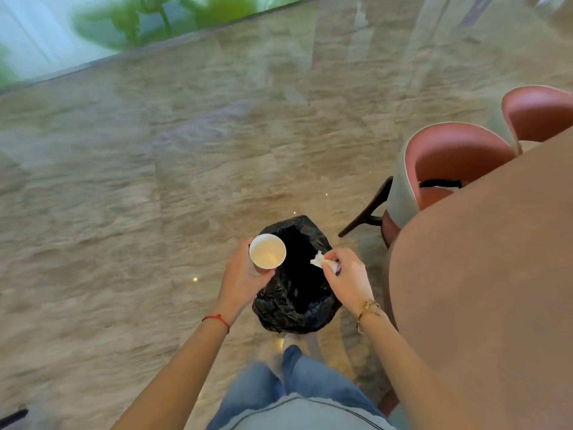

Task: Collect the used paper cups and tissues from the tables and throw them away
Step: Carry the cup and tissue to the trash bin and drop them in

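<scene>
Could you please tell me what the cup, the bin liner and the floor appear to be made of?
Cup: probably paper, matte white with a thin rolled rim.
Bin liner: thin black plastic film, shiny and crinkled, with small highlights on its folds.
Floor: polished stone or stone-look tile, beige and veined, glossy enough to mirror the lights; which of the two cannot be told.

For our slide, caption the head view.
Left hand holds paper cup, right hand pinches tissue over black-lined bin.

Bin bag (297, 293) on the floor (124, 181), dead centre.
Cup (267, 251) at its 10 o'clock edge, tissue (319, 261) at 2; surface (480, 274) and chairs (449, 162) toward 3.
</scene>
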A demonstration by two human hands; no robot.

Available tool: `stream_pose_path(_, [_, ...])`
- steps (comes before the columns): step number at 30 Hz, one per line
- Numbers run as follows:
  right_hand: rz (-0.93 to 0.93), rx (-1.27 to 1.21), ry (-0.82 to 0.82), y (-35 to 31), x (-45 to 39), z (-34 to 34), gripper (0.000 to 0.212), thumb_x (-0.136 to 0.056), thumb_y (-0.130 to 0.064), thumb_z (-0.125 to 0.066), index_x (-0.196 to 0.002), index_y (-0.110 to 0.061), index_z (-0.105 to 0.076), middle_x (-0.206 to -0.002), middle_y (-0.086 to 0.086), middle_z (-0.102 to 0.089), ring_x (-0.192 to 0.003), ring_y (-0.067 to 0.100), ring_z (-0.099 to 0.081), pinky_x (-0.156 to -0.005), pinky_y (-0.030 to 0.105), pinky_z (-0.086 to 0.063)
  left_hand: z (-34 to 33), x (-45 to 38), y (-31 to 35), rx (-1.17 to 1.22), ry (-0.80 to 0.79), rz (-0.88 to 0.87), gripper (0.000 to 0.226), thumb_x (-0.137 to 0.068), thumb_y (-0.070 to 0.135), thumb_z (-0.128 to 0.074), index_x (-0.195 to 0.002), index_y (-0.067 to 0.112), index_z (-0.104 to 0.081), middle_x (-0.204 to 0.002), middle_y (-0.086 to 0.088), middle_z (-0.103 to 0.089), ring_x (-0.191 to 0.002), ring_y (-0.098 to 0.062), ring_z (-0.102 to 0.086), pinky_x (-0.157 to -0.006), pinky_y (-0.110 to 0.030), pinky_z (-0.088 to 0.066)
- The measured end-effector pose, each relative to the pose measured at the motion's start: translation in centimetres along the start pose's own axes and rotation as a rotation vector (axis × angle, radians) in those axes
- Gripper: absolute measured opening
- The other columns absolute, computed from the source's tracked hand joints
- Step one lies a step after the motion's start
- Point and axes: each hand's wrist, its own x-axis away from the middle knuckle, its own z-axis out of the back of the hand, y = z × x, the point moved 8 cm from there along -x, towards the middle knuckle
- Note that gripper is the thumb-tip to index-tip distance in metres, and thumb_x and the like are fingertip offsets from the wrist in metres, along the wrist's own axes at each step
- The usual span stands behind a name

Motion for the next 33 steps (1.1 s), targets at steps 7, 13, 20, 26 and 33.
stream_pose_path(7, [-0.211,0.047,-0.136,5.8,-7.1,-6.1,0.013,-0.091,-0.018,-0.055,-0.102,-0.015,-0.06,-0.11,0.001,-0.058,-0.092,0.015,-0.057,-0.083,0.028,-0.049,-5.3,-8.1,-4.9,0.027,-0.128,0.089,0.064,-0.069,0.03,-0.084,-0.121,0.033,-0.046,-0.122,0.009,-0.052,-0.115,-0.016,-0.05,-0.092,-0.04,-0.05])
stream_pose_path(13, [-0.362,0.035,-0.194,10.8,-8.3,-10.3,0.028,-0.09,-0.025,-0.057,-0.118,-0.017,-0.056,-0.124,0.003,-0.054,-0.103,0.023,-0.058,-0.09,0.038,-0.049,-10.0,-11.4,-8.2,0.056,-0.299,0.155,0.087,-0.068,0.022,-0.086,-0.139,0.022,-0.035,-0.134,0.002,-0.049,-0.126,-0.02,-0.048,-0.104,-0.037,-0.042])
stream_pose_path(20, [-0.342,0.071,-0.167,10.7,-7.5,-8.9,0.038,-0.092,-0.028,-0.056,-0.129,-0.018,-0.051,-0.133,0.001,-0.053,-0.124,0.02,-0.048,-0.102,0.038,-0.043,-9.5,-11.1,-7.9,-0.125,-0.399,0.091,0.067,-0.088,0.027,-0.067,-0.145,0.022,-0.034,-0.143,-0.006,-0.046,-0.125,-0.028,-0.051,-0.102,-0.039,-0.044])
stream_pose_path(26, [-0.132,0.127,-0.046,3.2,-7.1,-2.1,0.043,-0.092,-0.029,-0.058,-0.132,-0.02,-0.049,-0.131,0.0,-0.054,-0.127,0.018,-0.04,-0.107,0.037,-0.037,-2.7,-10.0,-2.5,-0.265,-0.348,-0.081,0.05,-0.094,0.032,-0.058,-0.141,0.024,-0.042,-0.144,0.005,-0.044,-0.116,-0.017,-0.055,-0.09,-0.027,-0.045])
stream_pose_path(33, [-0.015,0.195,0.034,-2.0,-4.4,2.5,0.044,-0.091,-0.028,-0.06,-0.133,-0.02,-0.049,-0.128,-0.001,-0.055,-0.125,0.017,-0.04,-0.108,0.037,-0.035,3.1,-7.7,1.7,-0.316,-0.274,-0.196,0.048,-0.095,0.031,-0.057,-0.14,0.022,-0.045,-0.141,0.002,-0.048,-0.126,-0.017,-0.049,-0.099,-0.03,-0.044])
